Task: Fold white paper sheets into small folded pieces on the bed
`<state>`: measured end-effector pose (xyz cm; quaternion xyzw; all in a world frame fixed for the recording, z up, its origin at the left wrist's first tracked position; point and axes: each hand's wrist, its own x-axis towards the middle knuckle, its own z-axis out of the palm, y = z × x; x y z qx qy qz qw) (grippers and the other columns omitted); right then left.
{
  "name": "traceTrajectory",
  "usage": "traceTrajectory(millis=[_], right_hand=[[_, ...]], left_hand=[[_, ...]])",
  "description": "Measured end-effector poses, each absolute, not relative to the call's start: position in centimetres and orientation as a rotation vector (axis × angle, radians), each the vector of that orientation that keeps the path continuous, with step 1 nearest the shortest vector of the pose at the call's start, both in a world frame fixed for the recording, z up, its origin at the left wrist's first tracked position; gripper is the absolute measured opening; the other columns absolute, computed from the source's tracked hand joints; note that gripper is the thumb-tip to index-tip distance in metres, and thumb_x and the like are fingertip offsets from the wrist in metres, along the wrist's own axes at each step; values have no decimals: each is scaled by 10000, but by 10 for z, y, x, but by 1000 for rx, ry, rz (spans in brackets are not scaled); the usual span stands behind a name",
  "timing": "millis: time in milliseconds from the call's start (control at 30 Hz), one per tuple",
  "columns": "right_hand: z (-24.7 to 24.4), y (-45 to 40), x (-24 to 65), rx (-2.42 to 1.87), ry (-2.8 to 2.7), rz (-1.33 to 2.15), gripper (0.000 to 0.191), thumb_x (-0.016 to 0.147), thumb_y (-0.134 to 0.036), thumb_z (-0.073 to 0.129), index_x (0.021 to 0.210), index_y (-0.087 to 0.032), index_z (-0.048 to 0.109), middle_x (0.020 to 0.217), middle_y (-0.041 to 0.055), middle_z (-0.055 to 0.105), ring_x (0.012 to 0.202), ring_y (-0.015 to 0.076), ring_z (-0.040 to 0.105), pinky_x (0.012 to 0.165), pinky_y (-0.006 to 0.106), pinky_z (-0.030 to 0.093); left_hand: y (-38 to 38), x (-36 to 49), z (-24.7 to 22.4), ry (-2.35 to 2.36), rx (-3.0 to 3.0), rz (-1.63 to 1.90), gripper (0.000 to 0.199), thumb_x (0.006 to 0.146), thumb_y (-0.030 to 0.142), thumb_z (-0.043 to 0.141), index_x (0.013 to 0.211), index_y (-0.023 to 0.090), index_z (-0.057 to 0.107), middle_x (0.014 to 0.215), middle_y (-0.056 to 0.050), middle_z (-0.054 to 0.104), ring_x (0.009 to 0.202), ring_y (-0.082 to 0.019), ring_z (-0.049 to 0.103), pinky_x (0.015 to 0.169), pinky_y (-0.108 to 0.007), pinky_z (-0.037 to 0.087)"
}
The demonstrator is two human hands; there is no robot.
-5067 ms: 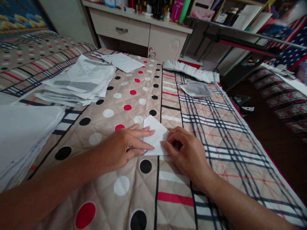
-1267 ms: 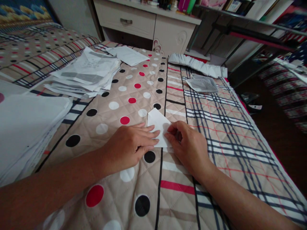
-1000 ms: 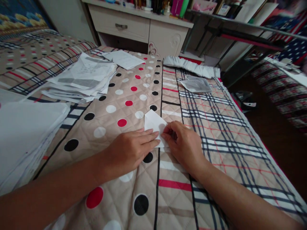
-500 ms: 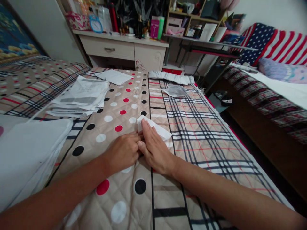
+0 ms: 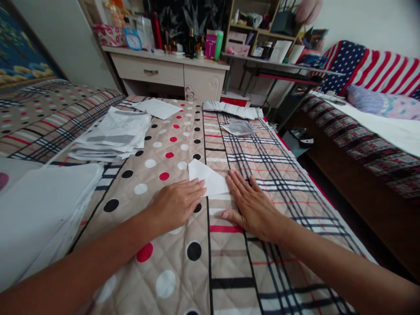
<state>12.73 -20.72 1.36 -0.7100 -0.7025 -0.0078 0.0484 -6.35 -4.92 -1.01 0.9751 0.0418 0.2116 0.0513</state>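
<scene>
A folded piece of white paper lies flat on the patterned quilt, in front of me. My left hand rests palm down with its fingertips on the paper's left lower edge, the fingers lying flat side by side. At the paper's right corner, my right hand lies flat, fingers stretched out and thumb apart, its fingertips touching or just beside the corner. Neither hand has its fingers wrapped round anything.
Large white sheets lie at the left, with a stack of printed papers behind them. Farther back are a white sheet, a pleated white strip and a grey-white packet. A cabinet stands beyond.
My right hand has moved right, away from my left hand, and its fingers have spread. My left hand has flattened out, and more of the folded paper shows between them.
</scene>
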Motion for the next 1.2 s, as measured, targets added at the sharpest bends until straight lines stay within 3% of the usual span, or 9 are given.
traceTrajectory(millis=[67, 133, 233, 333, 667, 900, 1067, 1200], right_hand=[[14, -204, 114, -2190, -2079, -83, 945, 869, -708, 387, 1479, 8, 288, 1543, 282, 221, 1468, 366, 158, 1147, 611, 192], [10, -200, 96, -2071, -2142, -62, 962, 858, -714, 404, 1504, -19, 242, 1570, 237, 180, 1482, 342, 107, 1176, 579, 150], [1, -195, 77, -1913, -2214, 57, 976, 863, -714, 386, 1514, -11, 199, 1579, 215, 171, 1485, 310, 116, 1191, 508, 193], [-5, -196, 75, -1897, -2199, 113, 970, 862, -708, 401, 1519, -25, 193, 1578, 218, 173, 1481, 310, 138, 1180, 509, 227], [3, -192, 80, -1912, -2219, 100, 927, 849, -718, 423, 1497, -67, 301, 1563, 207, 238, 1450, 329, 247, 1151, 512, 276], [6, -189, 82, -1913, -2202, 205, 940, 844, -736, 404, 1498, -68, 297, 1564, 209, 242, 1454, 328, 236, 1162, 520, 257], [5, -184, 104, -1694, -2309, 255, 841, 878, -675, 430, 1476, -89, 342, 1559, 200, 276, 1467, 309, 202, 1174, 532, 226], [7, -179, 122, -1542, -2406, 287, 723, 931, -562, 448, 1473, -97, 337, 1552, 203, 296, 1470, 274, 205, 1179, 518, 223]], left_hand=[[-50, -63, -10, 131, 2980, 635, 335, 916, 175, 483, 1203, 140, 654, 1276, -119, 640, 1186, -236, 613, 1001, -430, 517], [-52, -64, -9, 135, 2996, 611, 335, 919, 181, 476, 1200, 134, 652, 1283, -128, 635, 1218, -239, 589, 1021, -431, 501], [-55, -70, -7, 174, 3023, 533, 356, 917, 201, 476, 1225, 106, 627, 1326, -151, 602, 1279, -249, 534, 1068, -434, 455], [-61, -81, -5, 219, 3049, 438, 415, 933, 226, 455, 1321, 112, 548, 1401, -138, 539, 1317, -242, 495, 1095, -428, 425], [-85, -102, -6, 242, 3075, 500, 431, 907, 209, 474, 1295, 41, 560, 1346, -185, 578, 1267, -284, 541, 1048, -443, 487], [-88, -109, 3, 166, 3030, 627, 314, 894, 160, 495, 1150, 80, 657, 1203, -149, 682, 1130, -267, 643, 932, -414, 561], [-61, -95, 24, 258, 2872, 697, 187, 906, 220, 546, 965, 194, 722, 877, -29, 757, 754, -171, 712, 684, -299, 571], [-22, -62, 18, 282, 2729, 698, 178, 901, 253, 579, 884, 178, 739, 913, -54, 755, 872, -185, 701, 802, -322, 546]])
